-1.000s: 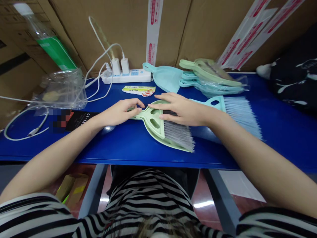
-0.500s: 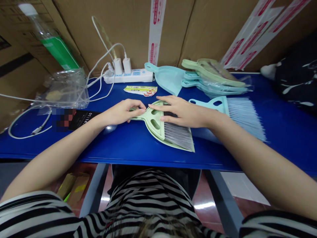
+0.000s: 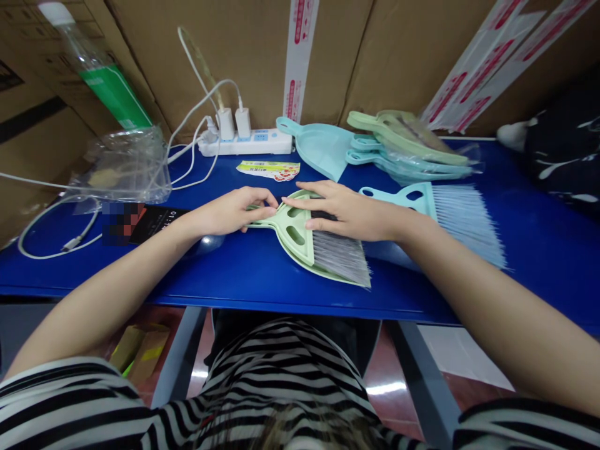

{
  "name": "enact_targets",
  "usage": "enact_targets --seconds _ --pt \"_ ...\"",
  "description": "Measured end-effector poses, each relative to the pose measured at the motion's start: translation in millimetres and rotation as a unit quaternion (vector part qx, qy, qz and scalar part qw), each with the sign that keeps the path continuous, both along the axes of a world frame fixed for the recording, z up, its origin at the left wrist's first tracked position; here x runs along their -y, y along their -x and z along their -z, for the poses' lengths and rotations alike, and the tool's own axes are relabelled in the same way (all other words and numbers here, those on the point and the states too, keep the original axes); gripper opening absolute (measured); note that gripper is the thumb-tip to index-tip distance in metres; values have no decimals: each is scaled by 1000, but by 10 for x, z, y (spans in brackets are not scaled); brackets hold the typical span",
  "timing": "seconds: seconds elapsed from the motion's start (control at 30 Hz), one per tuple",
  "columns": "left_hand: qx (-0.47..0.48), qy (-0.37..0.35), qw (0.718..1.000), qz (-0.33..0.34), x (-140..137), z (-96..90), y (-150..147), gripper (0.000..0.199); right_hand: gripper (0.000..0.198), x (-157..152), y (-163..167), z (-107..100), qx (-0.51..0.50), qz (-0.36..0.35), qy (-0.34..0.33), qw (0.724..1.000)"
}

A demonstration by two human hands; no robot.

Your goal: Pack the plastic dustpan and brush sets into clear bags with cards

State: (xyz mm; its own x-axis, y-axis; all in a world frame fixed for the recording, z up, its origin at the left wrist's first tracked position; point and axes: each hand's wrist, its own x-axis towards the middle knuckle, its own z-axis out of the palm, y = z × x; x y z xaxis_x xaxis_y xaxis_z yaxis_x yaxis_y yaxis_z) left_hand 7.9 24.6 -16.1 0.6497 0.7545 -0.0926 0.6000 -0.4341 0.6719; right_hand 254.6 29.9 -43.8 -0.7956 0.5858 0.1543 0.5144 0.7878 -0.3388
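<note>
A pale green hand brush (image 3: 340,253) with grey bristles lies on a matching green dustpan (image 3: 300,265), at the middle of the blue table. My left hand (image 3: 239,211) is closed around the two stacked handles at their left end. My right hand (image 3: 335,209) rests with its fingers spread flat over the brush head and the upper bristles, gripping nothing. Just beyond my right wrist lies a light blue hand brush (image 3: 462,215), its handle partly hidden behind that hand.
Behind are a blue dustpan (image 3: 323,150), a plastic-wrapped stack of dustpans (image 3: 412,150), a printed card (image 3: 269,170) and a white power strip (image 3: 255,144) with cables. Leftward are a phone (image 3: 157,222), clear plastic bag (image 3: 126,169) and green-labelled bottle (image 3: 110,87). Cardboard boxes (image 3: 248,56) form the back.
Both hands stay on the green brush and dustpan with almost no movement. The whole view has shifted very slightly.
</note>
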Motion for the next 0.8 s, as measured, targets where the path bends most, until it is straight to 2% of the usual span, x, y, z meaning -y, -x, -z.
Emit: enact_targets --seconds 0.43,0.63,0.8 --pt "-13 2 1000 8 -31 30 12 31 60 15 8 -35 6 -8 3 1000" --pt "-62 -61 996 17 -8 4 13 32 61 6 -1 -9 -1 -8 -11 1000" --pt "-69 -79 994 27 7 -13 14 29 60 -4 2 -11 -9 -15 -42 999"
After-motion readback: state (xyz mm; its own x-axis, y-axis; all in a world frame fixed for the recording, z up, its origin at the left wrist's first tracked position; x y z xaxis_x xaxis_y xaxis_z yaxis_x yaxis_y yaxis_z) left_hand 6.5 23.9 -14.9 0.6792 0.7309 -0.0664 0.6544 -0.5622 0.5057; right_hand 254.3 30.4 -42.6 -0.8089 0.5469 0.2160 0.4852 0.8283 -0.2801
